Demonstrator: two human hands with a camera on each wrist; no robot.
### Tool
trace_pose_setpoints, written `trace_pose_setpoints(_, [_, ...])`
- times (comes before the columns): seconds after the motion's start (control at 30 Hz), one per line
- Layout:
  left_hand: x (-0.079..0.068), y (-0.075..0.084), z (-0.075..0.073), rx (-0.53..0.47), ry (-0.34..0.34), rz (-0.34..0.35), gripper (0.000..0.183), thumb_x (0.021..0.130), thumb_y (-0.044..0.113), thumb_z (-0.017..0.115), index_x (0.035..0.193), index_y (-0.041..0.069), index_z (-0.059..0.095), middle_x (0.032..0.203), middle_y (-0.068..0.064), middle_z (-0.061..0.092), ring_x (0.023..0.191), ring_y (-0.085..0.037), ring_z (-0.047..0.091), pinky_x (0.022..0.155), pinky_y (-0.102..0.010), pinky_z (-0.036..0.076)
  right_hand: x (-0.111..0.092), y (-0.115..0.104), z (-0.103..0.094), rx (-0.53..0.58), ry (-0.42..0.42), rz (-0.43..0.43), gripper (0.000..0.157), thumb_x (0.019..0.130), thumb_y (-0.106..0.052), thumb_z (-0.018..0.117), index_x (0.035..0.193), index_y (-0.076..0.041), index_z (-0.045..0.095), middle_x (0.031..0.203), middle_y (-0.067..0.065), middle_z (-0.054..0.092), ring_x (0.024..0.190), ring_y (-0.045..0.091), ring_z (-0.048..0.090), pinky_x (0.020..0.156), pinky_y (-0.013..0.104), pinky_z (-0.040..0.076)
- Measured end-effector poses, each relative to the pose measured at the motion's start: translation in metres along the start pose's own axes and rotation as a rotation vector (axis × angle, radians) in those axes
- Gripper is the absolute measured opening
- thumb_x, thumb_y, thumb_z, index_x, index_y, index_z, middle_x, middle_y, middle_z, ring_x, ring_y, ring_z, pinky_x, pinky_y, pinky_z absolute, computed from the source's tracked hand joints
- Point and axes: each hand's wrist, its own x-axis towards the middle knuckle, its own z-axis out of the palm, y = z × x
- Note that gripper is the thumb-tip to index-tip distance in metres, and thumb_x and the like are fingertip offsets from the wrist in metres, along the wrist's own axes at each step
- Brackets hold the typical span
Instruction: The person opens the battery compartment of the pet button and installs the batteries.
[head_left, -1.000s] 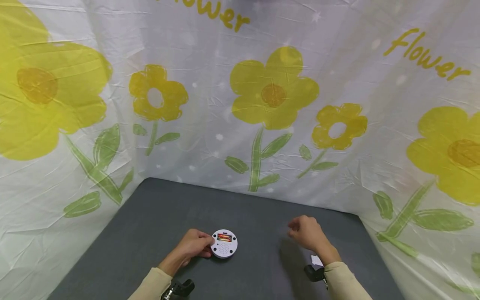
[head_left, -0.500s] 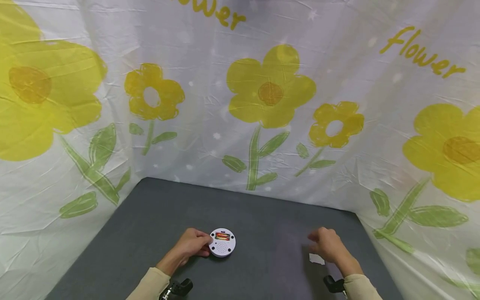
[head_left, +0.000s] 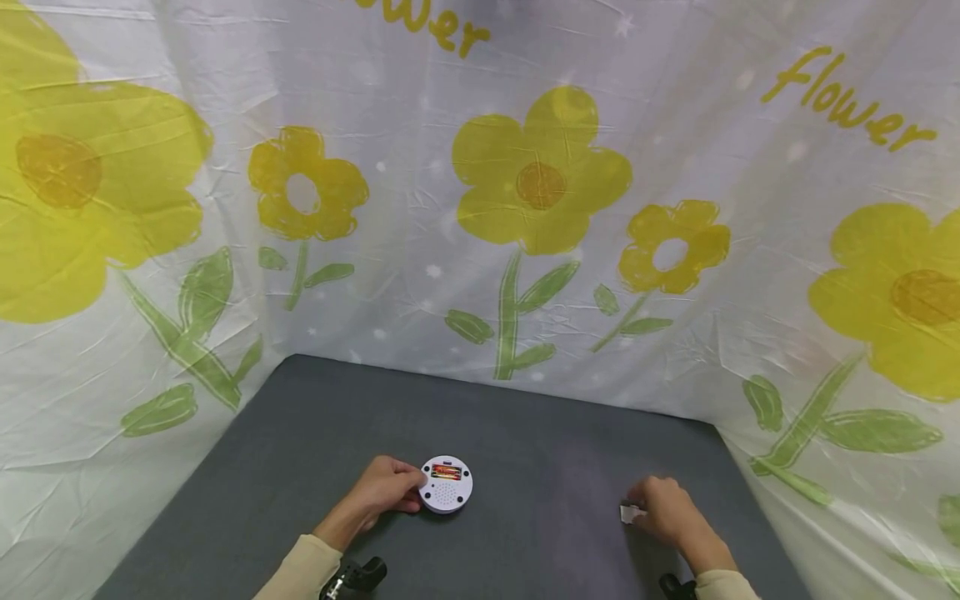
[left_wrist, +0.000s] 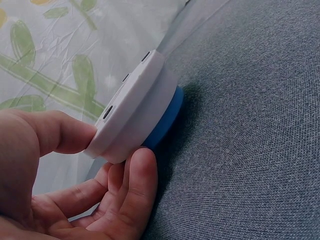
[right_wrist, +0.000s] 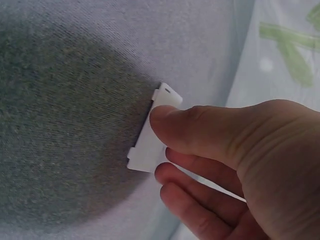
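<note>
A round white battery-powered device (head_left: 447, 493) lies with its underside up, showing batteries (head_left: 446, 472) in an uncovered compartment, a cluster of small holes and dark round feet. My left hand (head_left: 386, 486) pinches its left edge, thumb on the rim and fingers below. In the left wrist view the device (left_wrist: 135, 110) tilts, with a blue part underneath near the cloth. Over at the right, my right hand (head_left: 667, 507) holds a small white battery cover (head_left: 628, 513). The right wrist view shows the thumb on the face of this tabbed cover (right_wrist: 145, 150); the index fingertip is partly hidden.
A dark grey cloth-covered table (head_left: 525, 442) lies under both hands. Around its back and sides hangs a white curtain (head_left: 412, 292) printed with yellow flowers. Black wrist-camera mounts (head_left: 363, 575) sit at the wrists.
My right hand has moved right and down to the white battery cover and taken hold of it. The left hand keeps its grip on the round device, nearly still.
</note>
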Motion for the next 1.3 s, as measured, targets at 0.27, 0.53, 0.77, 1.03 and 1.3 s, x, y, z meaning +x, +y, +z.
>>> trace_pose_setpoints(0.27, [-0.001, 0.000, -0.001, 0.005, -0.001, -0.013, 0.027, 0.091, 0.002, 0.071, 0.111, -0.015, 0.074, 0.086, -0.013, 0.075, 0.068, -0.015, 0.071, 0.062, -0.028, 0.066, 0.000, 0.001, 0.007, 0.009, 0.017, -0.013, 0.023, 0.077, 0.004, 0.089, 0.094, -0.012, 0.085, 0.092, 0.005, 0.081, 0.084, 0.024, 0.075, 0.076, 0.051, 0.064])
trace_pose_setpoints(0.53, [0.000, 0.002, -0.001, 0.009, -0.004, -0.009, 0.027, 0.091, 0.003, 0.072, 0.111, -0.016, 0.075, 0.087, -0.013, 0.076, 0.068, -0.015, 0.071, 0.062, -0.029, 0.066, 0.001, 0.002, 0.011, 0.003, 0.018, -0.018, 0.024, 0.076, 0.005, 0.085, 0.093, -0.012, 0.084, 0.092, 0.005, 0.079, 0.083, 0.023, 0.073, 0.075, 0.050, 0.064])
trace_pose_setpoints(0.77, [-0.001, 0.001, -0.001, 0.008, -0.003, -0.013, 0.026, 0.092, 0.002, 0.071, 0.110, -0.015, 0.075, 0.087, -0.013, 0.076, 0.068, -0.015, 0.071, 0.062, -0.029, 0.067, 0.002, 0.001, 0.011, -0.003, 0.018, -0.013, 0.018, 0.079, 0.000, 0.089, 0.092, -0.011, 0.083, 0.089, 0.003, 0.078, 0.081, 0.022, 0.072, 0.074, 0.048, 0.064])
trace_pose_setpoints(1.03, [-0.001, 0.001, -0.002, -0.004, -0.020, 0.000, 0.025, 0.092, 0.002, 0.071, 0.109, -0.015, 0.075, 0.086, -0.013, 0.075, 0.068, -0.015, 0.071, 0.062, -0.028, 0.066, 0.005, -0.002, 0.009, -0.006, 0.002, -0.002, 0.014, 0.081, -0.002, 0.089, 0.091, -0.010, 0.082, 0.090, 0.004, 0.079, 0.081, 0.022, 0.073, 0.073, 0.048, 0.064])
trace_pose_setpoints(1.3, [-0.001, 0.000, -0.002, -0.005, -0.020, -0.003, 0.023, 0.092, 0.002, 0.071, 0.107, -0.014, 0.075, 0.085, -0.012, 0.075, 0.068, -0.014, 0.071, 0.061, -0.027, 0.066, 0.012, -0.017, -0.002, 0.019, 0.060, -0.075, 0.012, 0.083, -0.002, 0.087, 0.088, -0.011, 0.083, 0.085, -0.001, 0.078, 0.076, 0.015, 0.069, 0.069, 0.043, 0.062])
